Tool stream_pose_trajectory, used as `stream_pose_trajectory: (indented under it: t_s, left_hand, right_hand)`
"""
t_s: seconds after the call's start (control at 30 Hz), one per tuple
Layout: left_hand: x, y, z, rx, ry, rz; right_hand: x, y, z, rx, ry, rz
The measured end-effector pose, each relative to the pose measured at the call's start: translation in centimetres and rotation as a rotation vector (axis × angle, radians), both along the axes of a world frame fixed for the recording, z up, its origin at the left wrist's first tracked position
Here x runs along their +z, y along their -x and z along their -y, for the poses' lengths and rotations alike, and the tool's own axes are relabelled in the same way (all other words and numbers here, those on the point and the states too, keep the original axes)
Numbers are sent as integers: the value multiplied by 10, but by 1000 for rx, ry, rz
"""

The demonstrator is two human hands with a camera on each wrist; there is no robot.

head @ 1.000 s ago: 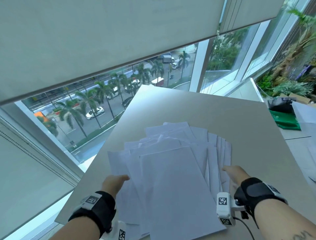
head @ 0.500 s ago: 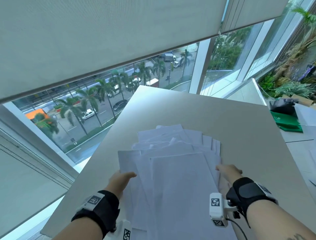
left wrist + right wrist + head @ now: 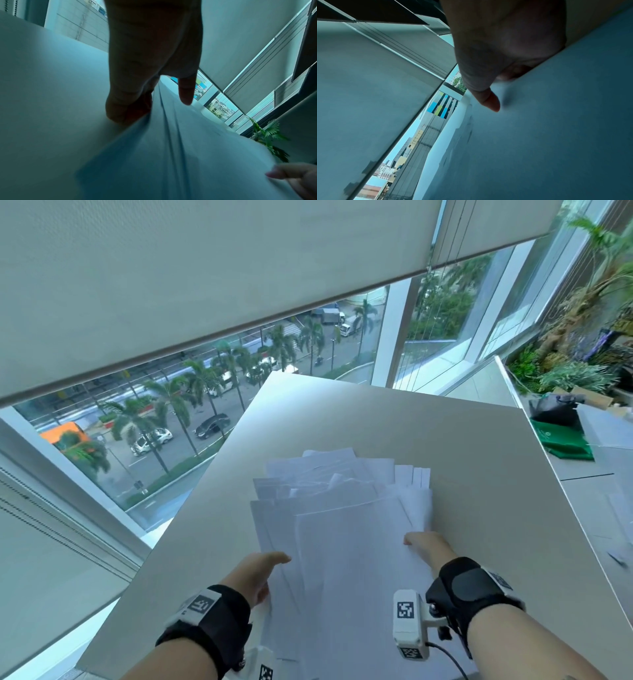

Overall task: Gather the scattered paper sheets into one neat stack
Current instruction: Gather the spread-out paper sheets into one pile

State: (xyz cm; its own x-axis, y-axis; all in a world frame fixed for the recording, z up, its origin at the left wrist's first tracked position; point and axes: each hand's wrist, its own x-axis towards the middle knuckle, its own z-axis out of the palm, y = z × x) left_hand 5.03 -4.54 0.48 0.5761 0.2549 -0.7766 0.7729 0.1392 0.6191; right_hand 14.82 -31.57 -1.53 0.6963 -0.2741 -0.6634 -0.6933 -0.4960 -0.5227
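A loose pile of white paper sheets (image 3: 342, 525) lies fanned on the beige table (image 3: 462, 446), with its far edges uneven. My left hand (image 3: 265, 570) is at the pile's left edge. In the left wrist view its fingers (image 3: 126, 111) curl against and under that edge, with the thumb above the sheets (image 3: 171, 155). My right hand (image 3: 423, 546) holds the right edge. In the right wrist view its thumb (image 3: 489, 101) lies on top of the paper (image 3: 556, 128) and its fingers go underneath. The right hand's fingertips (image 3: 283, 174) also show in the left wrist view.
The table's left edge (image 3: 191, 501) runs along a floor-to-ceiling window. On an adjoining surface to the right lie a green bag (image 3: 565, 440), a dark object (image 3: 551, 409) and a white box (image 3: 606, 429). Plants (image 3: 575, 374) stand behind them.
Both hands have moved inward towards each other. The sheets fanned out on the right have been pushed in, and the pile is narrower.
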Motion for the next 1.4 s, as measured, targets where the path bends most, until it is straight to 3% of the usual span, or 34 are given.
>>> stream_pose_trajectory:
  t_s: [0.13,0.23,0.43,0.6,0.73,0.8,1.0,1.2,1.4]
  left_hand:
    - [-7,4,4,-102,-30,113]
    - [-18,5,-4,-98,-139,101]
    - [-54,30,-34,-68,-165,87]
    - [-17,54,-30,-39,-148,29]
    - [-12,61,-31,70,-282,98]
    - [-8,63,-29,93,-250,121]
    - [-5,64,-25,-33,-112,89]
    - [-14,78,-29,-124,-55,63]
    - [-25,78,-30,44,-211,174]
  right_hand:
    - [-5,22,-7,56,-52,46]
    - [1,35,-7,94,-117,110]
    - [5,65,-22,237,-168,119]
    - [0,76,-30,268,-143,69]
    - [0,71,-30,156,-104,123]
    - [-4,70,-29,162,-95,117]
    - [7,80,-30,368,-213,17]
    - [6,84,-20,497,-115,-51]
    - [13,89,-34,620,-49,-1]
